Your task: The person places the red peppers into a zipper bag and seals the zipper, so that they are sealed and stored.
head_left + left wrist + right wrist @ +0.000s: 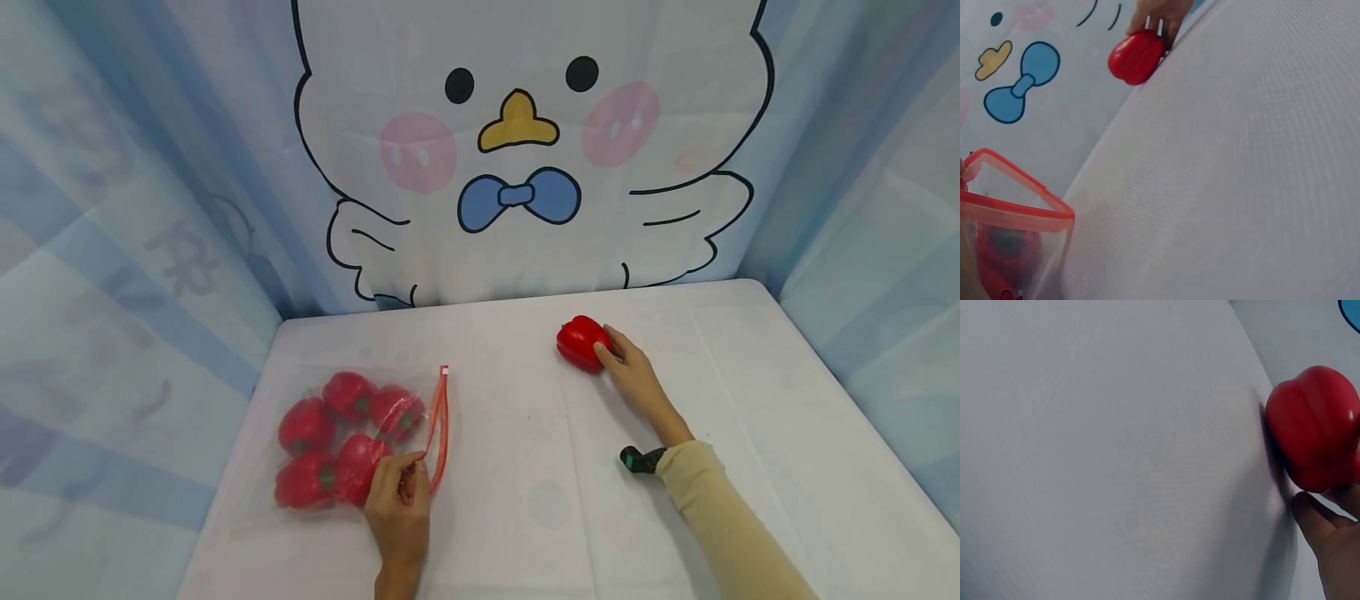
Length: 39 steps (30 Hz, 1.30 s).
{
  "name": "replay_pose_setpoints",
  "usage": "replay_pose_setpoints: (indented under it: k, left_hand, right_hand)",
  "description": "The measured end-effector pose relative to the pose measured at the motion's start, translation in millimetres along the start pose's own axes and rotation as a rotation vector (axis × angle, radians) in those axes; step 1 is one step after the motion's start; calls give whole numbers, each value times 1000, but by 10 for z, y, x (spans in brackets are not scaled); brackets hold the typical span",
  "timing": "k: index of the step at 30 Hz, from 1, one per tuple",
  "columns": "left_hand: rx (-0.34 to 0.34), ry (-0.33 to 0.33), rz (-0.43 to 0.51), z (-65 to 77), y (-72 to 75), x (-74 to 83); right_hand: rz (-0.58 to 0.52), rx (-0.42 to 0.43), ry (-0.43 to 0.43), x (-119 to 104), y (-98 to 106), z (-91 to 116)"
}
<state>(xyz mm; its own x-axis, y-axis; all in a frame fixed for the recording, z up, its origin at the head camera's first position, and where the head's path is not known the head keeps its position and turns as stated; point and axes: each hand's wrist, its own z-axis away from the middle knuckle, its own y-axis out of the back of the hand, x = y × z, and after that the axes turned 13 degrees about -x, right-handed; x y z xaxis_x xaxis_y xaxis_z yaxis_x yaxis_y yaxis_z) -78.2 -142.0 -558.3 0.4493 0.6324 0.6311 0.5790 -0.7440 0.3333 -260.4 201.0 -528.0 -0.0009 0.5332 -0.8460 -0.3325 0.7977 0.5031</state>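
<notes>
On the left of the table lies a clear plastic zip bag (441, 433) with a red-orange zip edge, its mouth facing right. Several red bell peppers (306, 427) show through the plastic. My left hand (399, 510) pinches the near part of the bag's mouth; in the left wrist view the red rim (1019, 209) stands apart in a loop. Toward the back right, my right hand (637, 379) grips a single red bell pepper (579, 342), thumb on its near side and fingers behind. The right wrist view has this pepper (1311, 428) close over the white surface.
The white-covered table (517, 533) has a back edge against a curtain (517, 258) printed with a cartoon bird. Blue and white curtains (885, 250) hang along both sides. A black strap-like device (641, 460) sits at my right wrist, by the sleeve (720, 508).
</notes>
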Motion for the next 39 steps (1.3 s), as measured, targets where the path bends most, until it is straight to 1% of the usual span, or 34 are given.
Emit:
replay_pose_setpoints:
  k: [9,16,20,23,26,29,35,39]
  left_hand:
    - [-4,6,6,5,1,-8]
    - [-13,28,-5,17,1,-10]
    - [-11,31,-6,19,-2,-14]
    - [-9,31,-11,17,-2,-8]
    - [-8,30,-18,10,-1,4]
    - [-7,26,-17,-1,1,22]
    - [0,16,-3,-17,1,32]
    - [-2,17,1,2,-5,-2]
  right_hand:
    - [-18,2,17,-15,-84,-14]
    - [-30,-4,36,-61,-136,-11]
    - [-55,15,55,-57,-178,-24]
    - [-99,25,72,-42,-208,-34]
    - [-160,29,64,-30,-236,-31]
    - [-225,18,34,-34,-263,-12]
    - [-457,-48,-19,-85,-333,38]
    - [-608,-87,-21,-132,-400,82]
